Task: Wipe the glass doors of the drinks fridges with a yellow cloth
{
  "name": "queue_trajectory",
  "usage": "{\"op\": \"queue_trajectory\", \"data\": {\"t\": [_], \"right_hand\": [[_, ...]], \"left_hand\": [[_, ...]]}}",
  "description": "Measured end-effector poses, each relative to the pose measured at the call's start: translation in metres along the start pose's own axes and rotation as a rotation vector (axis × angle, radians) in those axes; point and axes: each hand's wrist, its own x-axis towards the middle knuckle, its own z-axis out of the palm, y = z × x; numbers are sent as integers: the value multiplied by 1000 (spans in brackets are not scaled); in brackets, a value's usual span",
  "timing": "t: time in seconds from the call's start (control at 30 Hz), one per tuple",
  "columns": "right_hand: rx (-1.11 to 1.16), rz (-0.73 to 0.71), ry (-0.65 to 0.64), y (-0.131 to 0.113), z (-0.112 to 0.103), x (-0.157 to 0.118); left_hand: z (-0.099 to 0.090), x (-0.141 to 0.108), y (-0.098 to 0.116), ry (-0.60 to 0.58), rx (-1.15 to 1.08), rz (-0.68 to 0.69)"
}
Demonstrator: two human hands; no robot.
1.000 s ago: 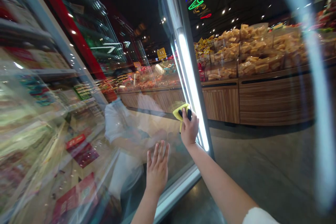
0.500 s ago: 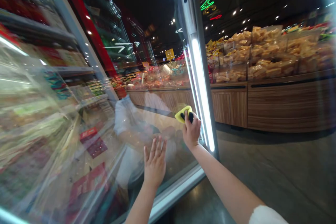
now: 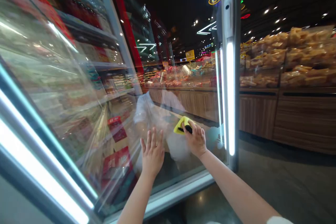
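A large glass door with a metal frame and bright light strips stands before me, and reflections show in it. My left hand lies flat against the glass with its fingers spread, holding nothing. To the right of it, my right hand grips a yellow cloth with a black part at the fingers. The cloth is at the glass, left of the door's lit right edge.
Wooden display counters with heaped packaged goods stand at the right beyond the door. Shelves of products show at the left, some blurred. Grey floor lies at the lower right.
The view has turned left, so the door's lit edge sits further right and a left light strip shows. My right hand with the cloth has moved left along the glass, away from that edge.
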Motion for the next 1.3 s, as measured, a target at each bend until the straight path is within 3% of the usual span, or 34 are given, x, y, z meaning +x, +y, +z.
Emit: {"op": "queue_trajectory", "data": {"t": [0.07,0.2,0.33,0.43,0.53,0.57,0.63,0.7,0.77,0.83,0.93,1.0,1.07,1.17,1.23,1.3], "right_hand": [[-24,-81,-28,6,-3,-15],[-6,100,74,16,-4,4],[49,133,88,-25,4,29],[50,-32,-5,-47,6,-1],[56,-230,-64,-29,1,-40],[57,-225,-47,-18,-1,-46],[57,-67,25,-2,-3,-40],[56,87,89,-3,0,-20],[63,142,102,-25,6,0],[86,144,64,-58,12,2],[101,-84,-66,-93,12,-31],[115,-260,-158,-93,6,-56],[131,-301,-192,-82,-2,-64],[164,-116,-84,-78,-6,-32],[179,21,15,-96,-2,-2],[171,8,17,-124,2,15]], "left_hand": [[-5,-4,-10,-13,8,-11],[-17,-8,-31,-19,15,-41],[-25,-8,-41,-1,7,-87],[-28,-12,-44,-8,10,-111],[-30,-21,-51,-35,11,-135],[-31,-24,-55,-42,12,-146],[-32,-31,-65,-48,10,-171],[-32,-39,-74,-42,3,-199],[-30,-46,-80,-33,-4,-229],[-28,-53,-81,-34,-5,-255],[-27,-64,-81,-62,0,-282],[-28,-73,-83,-82,9,-294],[-29,-82,-89,-86,21,-303],[-32,-93,-100,-75,39,-331],[-33,-98,-105,-72,45,-363],[-33,-101,-107,-74,51,-392]]}}
